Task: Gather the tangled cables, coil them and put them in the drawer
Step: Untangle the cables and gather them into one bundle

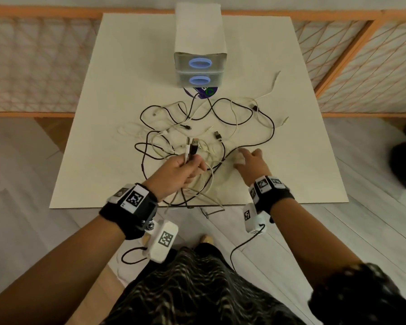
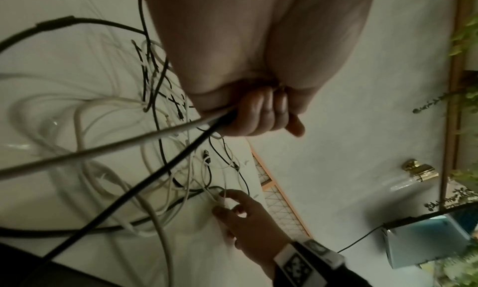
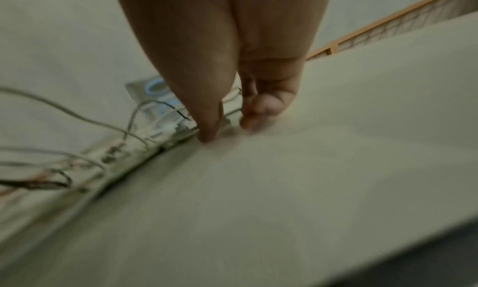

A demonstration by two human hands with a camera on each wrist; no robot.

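Cables [image 1: 206, 127] sprawled, tangled on surface [image 1: 291, 160] before closed drawers [image 1: 200, 72]. Left hand [image 1: 181, 168] grips two plug ends; right hand [image 1: 251, 164] fingers [image 2: 227, 193] spread, touching strand. Risk: lifting tightens knots, drags loops off near edge.

Black and white cables [image 1: 204, 127] lie tangled in loose loops in front of a small two-drawer unit [image 1: 200, 66]. Both drawers are closed, with blue oval handles. Two cable plugs point up toward the unit, raised above the tangle.
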